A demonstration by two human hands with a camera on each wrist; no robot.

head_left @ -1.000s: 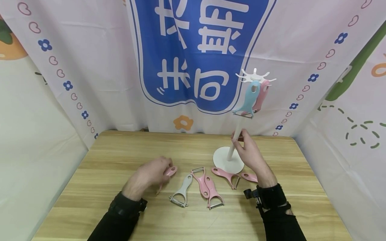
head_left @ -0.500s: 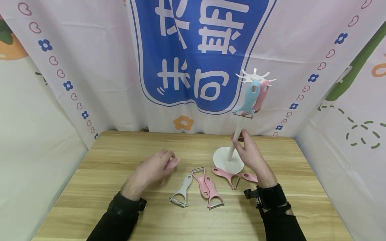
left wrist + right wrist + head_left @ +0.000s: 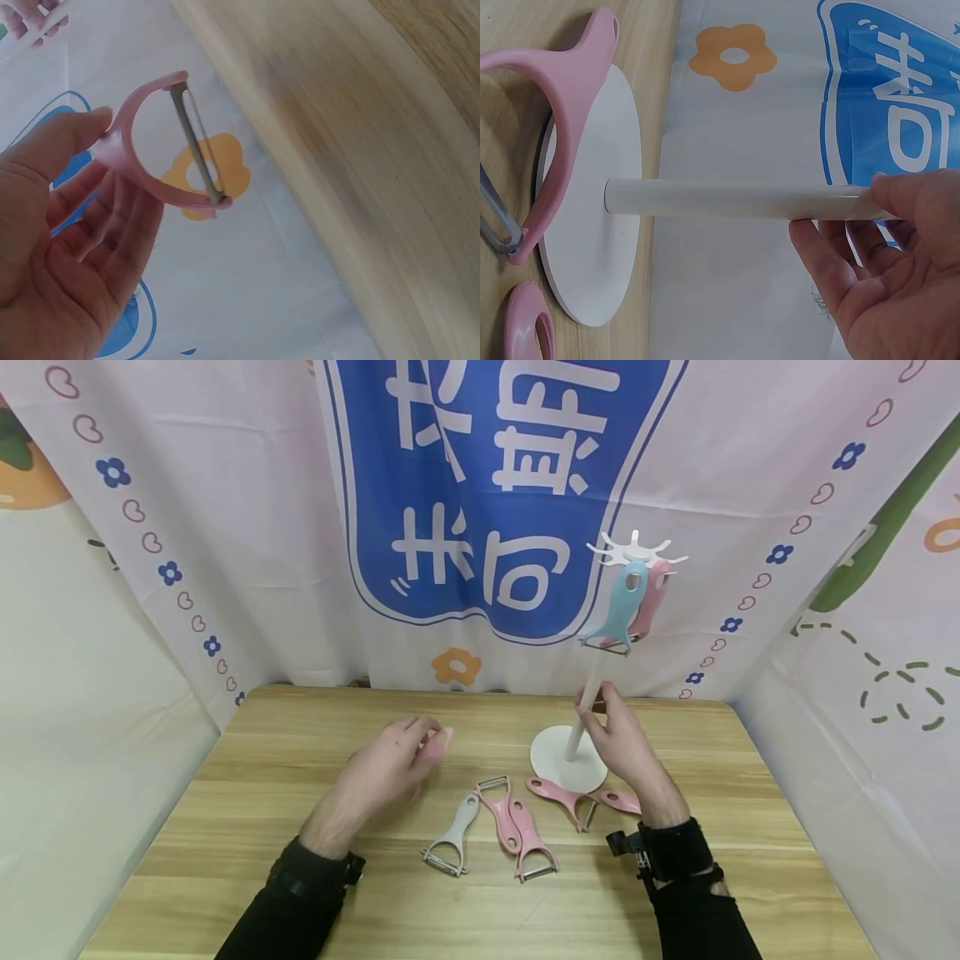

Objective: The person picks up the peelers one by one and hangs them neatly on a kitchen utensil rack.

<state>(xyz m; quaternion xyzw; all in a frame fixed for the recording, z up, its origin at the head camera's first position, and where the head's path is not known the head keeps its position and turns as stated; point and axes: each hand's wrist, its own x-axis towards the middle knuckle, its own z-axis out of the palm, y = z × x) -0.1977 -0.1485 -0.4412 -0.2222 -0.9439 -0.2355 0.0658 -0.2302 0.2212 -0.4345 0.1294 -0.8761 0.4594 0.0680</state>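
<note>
A pink peeler [image 3: 116, 150] is pinched between the thumb and fingers of my left hand [image 3: 386, 768], its metal blade [image 3: 196, 142] pointing away from the palm in the left wrist view. In the head view most of that peeler is hidden behind the hand. My right hand [image 3: 624, 739] grips the pole [image 3: 727, 199] of a white hook stand, thumb on one side and fingers on the other. The stand's round base [image 3: 551, 760] rests on the table. From its top hooks [image 3: 633, 550] hang a blue peeler [image 3: 624, 606] and a pink peeler [image 3: 651, 602].
On the wooden table [image 3: 300, 727] lie a grey peeler [image 3: 454, 835], two pink peelers overlapping beside it, and a pink peeler [image 3: 558, 795] by the stand's base. Another pink handle [image 3: 621, 802] shows partly behind the right wrist. A printed curtain [image 3: 277, 527] stands behind the table.
My left hand has moved away from me and slightly right, raising the pink peeler and turning it. The right hand and the stand have stayed where they were.
</note>
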